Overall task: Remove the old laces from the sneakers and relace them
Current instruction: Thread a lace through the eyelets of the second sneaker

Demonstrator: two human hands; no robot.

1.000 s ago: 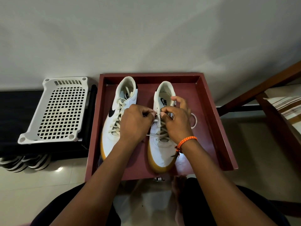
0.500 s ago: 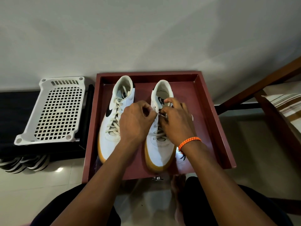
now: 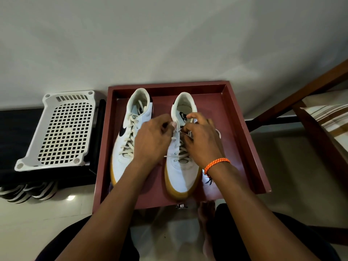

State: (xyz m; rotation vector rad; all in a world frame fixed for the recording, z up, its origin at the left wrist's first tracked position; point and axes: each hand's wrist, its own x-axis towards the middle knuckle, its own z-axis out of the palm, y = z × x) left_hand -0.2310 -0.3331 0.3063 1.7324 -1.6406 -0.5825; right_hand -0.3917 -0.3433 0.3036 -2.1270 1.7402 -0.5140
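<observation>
Two white sneakers with gum soles stand side by side in a dark red tray [image 3: 246, 140], toes toward me. The left sneaker [image 3: 131, 136] is fully laced with a cream lace. Both my hands work over the upper eyelets of the right sneaker [image 3: 180, 174]. My left hand [image 3: 152, 142] pinches the cream lace [image 3: 176, 137] near the shoe's left eyelets. My right hand [image 3: 201, 140], with an orange wrist cord, grips the lace on the right side. The lower crossings [image 3: 180, 155] are threaded; the eyelets under my fingers are hidden.
A white perforated plastic rack [image 3: 64, 129] lies on a black shelf left of the tray, with striped shoes [image 3: 28, 191] beneath it. A wooden chair frame [image 3: 308, 91] with a striped cushion stands at the right. A grey wall runs behind the tray.
Both hands have shifted slightly up the right sneaker toward its tongue, staying close together on the lace. The view has dipped a little.
</observation>
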